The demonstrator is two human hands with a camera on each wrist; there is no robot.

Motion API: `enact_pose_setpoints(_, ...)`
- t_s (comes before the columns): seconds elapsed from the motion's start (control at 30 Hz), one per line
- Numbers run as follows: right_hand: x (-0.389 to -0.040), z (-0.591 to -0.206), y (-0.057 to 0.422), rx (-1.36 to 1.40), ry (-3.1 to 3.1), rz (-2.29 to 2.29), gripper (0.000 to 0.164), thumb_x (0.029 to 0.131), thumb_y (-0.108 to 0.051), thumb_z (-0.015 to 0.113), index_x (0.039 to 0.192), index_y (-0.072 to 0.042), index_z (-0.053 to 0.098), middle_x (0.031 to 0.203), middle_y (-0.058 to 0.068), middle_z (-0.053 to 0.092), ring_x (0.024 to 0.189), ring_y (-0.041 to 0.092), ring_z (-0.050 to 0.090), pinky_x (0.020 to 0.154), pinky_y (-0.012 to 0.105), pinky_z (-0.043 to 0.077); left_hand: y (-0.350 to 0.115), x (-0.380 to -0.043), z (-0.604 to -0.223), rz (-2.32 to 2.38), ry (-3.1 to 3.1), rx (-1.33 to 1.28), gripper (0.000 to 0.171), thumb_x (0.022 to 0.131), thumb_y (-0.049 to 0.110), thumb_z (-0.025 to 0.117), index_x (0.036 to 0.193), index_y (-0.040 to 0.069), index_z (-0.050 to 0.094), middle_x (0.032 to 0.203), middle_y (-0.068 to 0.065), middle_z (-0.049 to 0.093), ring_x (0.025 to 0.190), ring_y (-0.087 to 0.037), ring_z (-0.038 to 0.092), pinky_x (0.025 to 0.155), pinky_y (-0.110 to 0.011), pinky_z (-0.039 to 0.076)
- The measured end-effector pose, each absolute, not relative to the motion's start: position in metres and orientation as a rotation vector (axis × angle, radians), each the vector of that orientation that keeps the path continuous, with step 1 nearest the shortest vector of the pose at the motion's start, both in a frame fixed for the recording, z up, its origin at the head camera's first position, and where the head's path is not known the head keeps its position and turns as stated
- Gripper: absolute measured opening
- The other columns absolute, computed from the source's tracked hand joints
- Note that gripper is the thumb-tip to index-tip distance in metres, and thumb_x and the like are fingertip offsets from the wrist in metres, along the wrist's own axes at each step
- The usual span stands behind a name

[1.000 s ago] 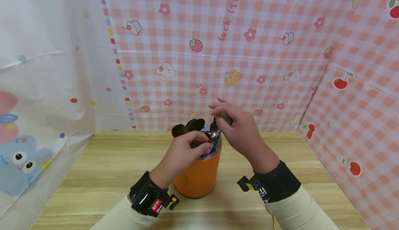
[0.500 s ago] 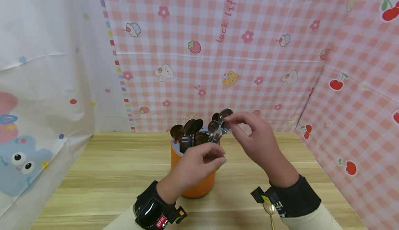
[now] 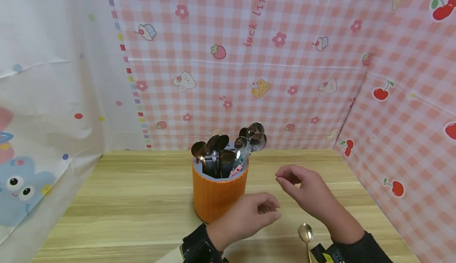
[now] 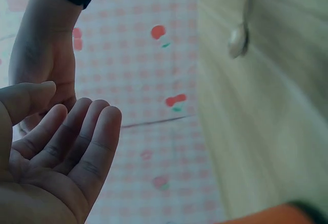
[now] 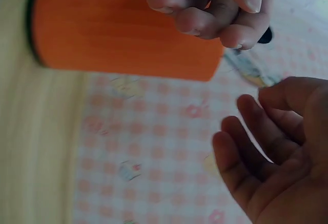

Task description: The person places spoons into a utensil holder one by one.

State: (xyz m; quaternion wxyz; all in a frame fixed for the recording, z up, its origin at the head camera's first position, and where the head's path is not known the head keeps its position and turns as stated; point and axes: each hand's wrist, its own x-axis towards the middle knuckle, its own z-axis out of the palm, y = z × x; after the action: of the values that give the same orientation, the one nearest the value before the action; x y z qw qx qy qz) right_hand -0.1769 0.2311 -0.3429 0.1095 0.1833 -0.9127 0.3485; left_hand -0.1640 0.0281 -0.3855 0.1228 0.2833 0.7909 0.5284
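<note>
An orange utensil holder [image 3: 217, 197] stands on the table, with several spoons upright in it, bowls up. Dark spoons [image 3: 221, 142] fill its left part. Silver spoons [image 3: 258, 141] with patterned handles lean toward the right rim. My left hand [image 3: 249, 215] hovers in front of the holder's right side, fingers loosely bent and holding nothing. To the right, my right hand [image 3: 308, 187] is in the air with relaxed fingers and nothing between them. Below it a gold spoon [image 3: 306, 232] lies on the table, its handle end cut off by the frame; no hand touches it.
The wooden table [image 3: 142, 199] meets a pink checked cloth wall [image 3: 213, 73] at the back and another on the right. A white cloth [image 3: 53, 77] hangs on the left. In the right wrist view the holder [image 5: 118, 34] is close behind the left hand.
Both hands have come away from the spoons in the holder and moved toward me, to the right and down. The spoons stay in the holder. The gold spoon is now more fully uncovered.
</note>
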Motion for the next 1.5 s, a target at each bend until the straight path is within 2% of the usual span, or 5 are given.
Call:
enact_pose_setpoints(0.6, -0.145, -0.441, 0.315, 0.485, -3.215, 1.059, 0.017, 0.098, -0.023, 0.067, 0.087, -0.011, 0.063, 0.073, -0.005, 0.057, 0.063, 0.002, 0.046, 0.057, 0.023, 0.040, 0.076, -0.158, -0.459, 1.407, 2.130, 0.687, 0.006, 0.095, 0.023, 0.072, 0.094, 0.017, 0.070, 0.079, 0.012, 0.065, 0.074, 0.000, 0.056, 0.069, -0.021, 0.047)
enact_pose_setpoints(0.83, -0.137, -0.469, 0.320, 0.177, -3.334, 0.930, 0.028, 0.094, -0.029, 0.072, 0.076, -0.012, 0.058, 0.064, -0.003, 0.051, 0.058, 0.013, 0.046, 0.055, 0.028, 0.037, 0.087, -0.157, -0.479, 1.432, 2.004, 0.620, 0.006, 0.097, 0.018, 0.068, 0.095, 0.014, 0.072, 0.080, 0.008, 0.065, 0.073, -0.002, 0.058, 0.068, -0.022, 0.049)
enact_pose_setpoints(1.17, -0.137, -0.488, 0.321, 0.102, -3.323, 0.998, 0.040, 0.090, -0.028, 0.076, 0.064, -0.012, 0.049, 0.056, -0.005, 0.039, 0.052, 0.011, 0.035, 0.051, 0.024, 0.033, 0.120, -0.178, -0.563, 1.391, 1.924, 0.766, 0.005, 0.097, 0.028, 0.069, 0.098, 0.025, 0.073, 0.081, 0.015, 0.067, 0.075, 0.002, 0.062, 0.071, -0.019, 0.050)
enact_pose_setpoints(1.37, -0.137, -0.489, 0.311, 0.039, -3.286, 1.040, 0.037, 0.081, -0.017, 0.069, 0.058, -0.017, 0.040, 0.052, -0.008, 0.032, 0.049, 0.008, 0.029, 0.050, 0.023, 0.028, 0.115, -0.162, -0.522, 1.311, 1.959, 0.940, 0.011, 0.096, 0.009, 0.069, 0.105, 0.005, 0.072, 0.082, 0.010, 0.066, 0.073, 0.007, 0.053, 0.071, -0.014, 0.047)
enact_pose_setpoints(1.5, -0.140, -0.488, 0.306, 0.041, -3.272, 1.143, 0.032, 0.085, -0.016, 0.066, 0.060, -0.014, 0.046, 0.053, -0.006, 0.039, 0.051, 0.010, 0.036, 0.052, 0.025, 0.034, 0.114, -0.154, -0.505, 1.114, 2.109, 1.071, 0.012, 0.098, 0.010, 0.066, 0.106, 0.005, 0.074, 0.085, 0.010, 0.067, 0.074, 0.010, 0.049, 0.070, -0.010, 0.044)
